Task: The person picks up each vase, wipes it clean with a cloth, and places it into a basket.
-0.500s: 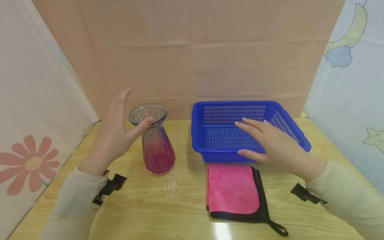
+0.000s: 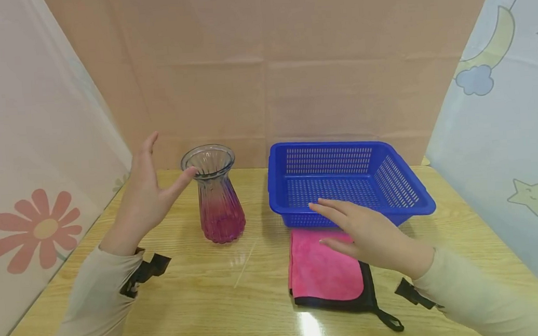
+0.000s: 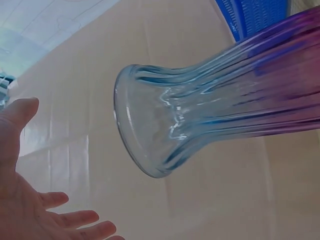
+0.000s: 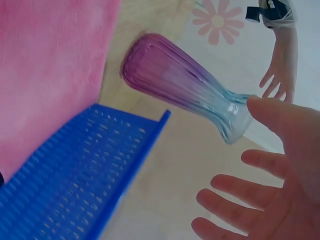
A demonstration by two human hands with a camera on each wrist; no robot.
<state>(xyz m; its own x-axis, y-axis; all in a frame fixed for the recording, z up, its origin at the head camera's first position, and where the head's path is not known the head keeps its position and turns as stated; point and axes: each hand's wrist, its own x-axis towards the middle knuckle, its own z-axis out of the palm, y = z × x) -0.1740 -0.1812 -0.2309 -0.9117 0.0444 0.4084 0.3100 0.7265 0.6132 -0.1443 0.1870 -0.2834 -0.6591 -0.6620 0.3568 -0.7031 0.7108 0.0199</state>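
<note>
A ribbed glass vase (image 2: 222, 207), clear-blue at its flared rim and pink-purple below, stands upright on the table. My left hand (image 2: 142, 197) is raised to its left, fingers and thumb spread; in the left wrist view a gap separates the fingers from the vase rim (image 3: 122, 117). My right hand (image 2: 369, 234) hovers over the front edge of the blue basket (image 2: 347, 144) and the folded pink cloth (image 2: 326, 281), its fingers extended and holding nothing. Black trim and a hanging loop edge the cloth. In the right wrist view, the right palm (image 4: 295, 200) shows bare.
A wooden table (image 2: 204, 308) carries everything. Behind it hangs a tan backdrop (image 2: 262, 74). Printed curtains stand on both sides, one with a flower (image 2: 47, 229), the other with a moon (image 2: 499, 37). The basket has slotted walls and sits close behind the cloth.
My left hand has drawn leftward, away from the vase. My right hand has moved left and toward me, from over the basket to its front edge. Vase, basket and cloth stay put.
</note>
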